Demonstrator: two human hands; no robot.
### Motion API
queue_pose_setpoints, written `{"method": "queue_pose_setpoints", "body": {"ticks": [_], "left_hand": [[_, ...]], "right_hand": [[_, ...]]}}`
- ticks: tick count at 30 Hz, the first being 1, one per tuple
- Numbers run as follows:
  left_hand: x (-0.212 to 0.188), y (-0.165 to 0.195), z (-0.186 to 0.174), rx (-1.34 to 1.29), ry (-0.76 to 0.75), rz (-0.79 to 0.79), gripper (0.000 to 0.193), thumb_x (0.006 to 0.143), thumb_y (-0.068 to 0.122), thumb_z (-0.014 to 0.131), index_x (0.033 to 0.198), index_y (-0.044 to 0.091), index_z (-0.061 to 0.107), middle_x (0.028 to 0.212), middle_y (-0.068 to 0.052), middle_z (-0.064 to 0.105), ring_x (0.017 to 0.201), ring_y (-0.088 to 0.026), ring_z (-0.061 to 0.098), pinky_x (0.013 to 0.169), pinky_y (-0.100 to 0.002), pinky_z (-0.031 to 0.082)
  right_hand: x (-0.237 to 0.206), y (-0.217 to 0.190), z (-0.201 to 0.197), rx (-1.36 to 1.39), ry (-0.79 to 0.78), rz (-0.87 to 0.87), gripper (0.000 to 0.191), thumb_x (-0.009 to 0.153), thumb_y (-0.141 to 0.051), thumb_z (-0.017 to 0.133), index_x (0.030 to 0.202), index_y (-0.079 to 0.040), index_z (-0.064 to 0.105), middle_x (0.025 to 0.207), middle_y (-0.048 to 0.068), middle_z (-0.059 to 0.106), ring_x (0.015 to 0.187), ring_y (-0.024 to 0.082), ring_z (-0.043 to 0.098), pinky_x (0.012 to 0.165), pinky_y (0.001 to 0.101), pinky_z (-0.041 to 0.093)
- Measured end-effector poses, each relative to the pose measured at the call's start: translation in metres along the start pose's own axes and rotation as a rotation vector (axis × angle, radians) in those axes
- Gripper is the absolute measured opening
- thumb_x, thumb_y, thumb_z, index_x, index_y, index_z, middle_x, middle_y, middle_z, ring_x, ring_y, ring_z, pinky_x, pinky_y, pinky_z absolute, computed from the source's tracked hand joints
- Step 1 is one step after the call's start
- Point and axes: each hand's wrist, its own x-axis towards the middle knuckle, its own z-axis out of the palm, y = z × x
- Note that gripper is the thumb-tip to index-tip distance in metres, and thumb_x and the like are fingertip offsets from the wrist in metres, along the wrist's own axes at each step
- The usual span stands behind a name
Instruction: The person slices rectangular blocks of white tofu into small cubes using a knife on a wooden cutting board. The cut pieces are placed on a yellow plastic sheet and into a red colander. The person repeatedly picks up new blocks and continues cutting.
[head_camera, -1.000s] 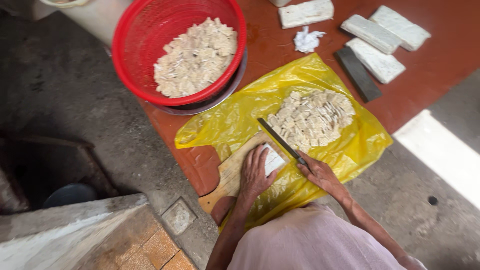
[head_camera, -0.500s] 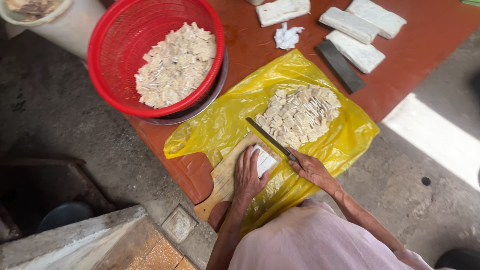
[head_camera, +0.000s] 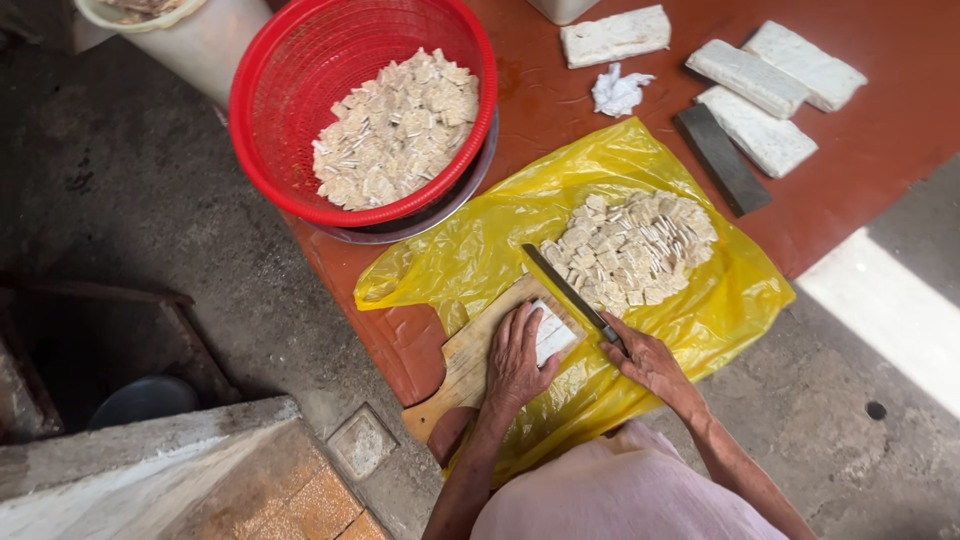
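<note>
I judge the cutting well along: the basket (head_camera: 300, 120) and the pile (head_camera: 635, 248) beyond the board (head_camera: 470, 365) hold cut pieces, while four blocks (head_camera: 748, 78) wait. My left hand (head_camera: 518, 357) presses flat on the block (head_camera: 550, 333); my right hand (head_camera: 648, 360) grips the knife (head_camera: 570, 292). The board overhangs the tabletop (head_camera: 880, 120) edge.

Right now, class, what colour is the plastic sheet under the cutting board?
Yellow plastic sheet, head view.

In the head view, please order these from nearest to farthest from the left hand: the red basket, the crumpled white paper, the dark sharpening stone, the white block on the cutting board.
From the left hand:
1. White block, touching the fingers, on the cutting board.
2. Red basket, up and to the left.
3. Crumpled white paper, up on the red table.
4. Dark sharpening stone, up and far right.
</note>
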Motion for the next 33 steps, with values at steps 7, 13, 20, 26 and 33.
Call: {"method": "queue_pose_setpoints", "body": {"ticks": [7,13,20,26,33], "left_hand": [[-0.007,-0.003,0.0,-0.046,0.007,-0.016,0.081,0.079,0.025,0.072,0.149,0.0,0.041,0.157,-0.028,0.037,0.141,-0.046,0.04,0.117,-0.054,0.035],[-0.005,-0.008,0.004,-0.057,0.009,-0.012,0.083,0.077,0.028,0.073,0.149,-0.001,0.042,0.153,-0.027,0.041,0.139,-0.046,0.04,0.116,-0.054,0.034],[-0.009,-0.011,0.006,-0.059,0.043,-0.02,0.079,0.082,0.033,0.073,0.148,-0.001,0.044,0.153,-0.023,0.043,0.14,-0.042,0.042,0.118,-0.051,0.034],[-0.008,-0.01,-0.002,-0.088,0.043,-0.014,0.076,0.084,0.033,0.072,0.147,0.0,0.046,0.154,-0.022,0.044,0.141,-0.04,0.043,0.119,-0.049,0.035],[-0.007,-0.011,-0.006,-0.103,0.023,-0.038,0.075,0.084,0.033,0.074,0.147,0.001,0.048,0.155,-0.02,0.044,0.142,-0.038,0.043,0.12,-0.049,0.035]], "right_hand": [[-0.003,0.003,0.007,0.023,-0.002,0.011,0.067,0.094,-0.041,0.056,0.151,-0.008,0.043,0.134,0.024,0.064,0.117,0.039,0.065,0.098,0.0426,0.051],[-0.002,0.001,0.003,0.068,-0.02,0.027,0.075,0.086,-0.039,0.058,0.153,-0.01,0.042,0.102,0.019,0.072,0.097,0.034,0.071,0.088,0.0387,0.053],[0.0,-0.013,0.004,-0.006,-0.021,0.193,0.063,0.092,-0.035,0.061,0.15,-0.015,0.047,0.1,0.021,0.07,0.091,0.035,0.069,0.082,0.0395,0.053],[0.002,-0.006,0.013,-0.031,0.008,0.202,0.06,0.092,-0.032,0.063,0.149,-0.016,0.048,0.104,0.021,0.071,0.093,0.034,0.071,0.083,0.04,0.055],[0.005,0.013,0.026,-0.084,0.027,0.229,0.06,0.093,-0.029,0.066,0.149,-0.016,0.049,0.105,0.022,0.073,0.095,0.033,0.073,0.083,0.0402,0.056]]}}
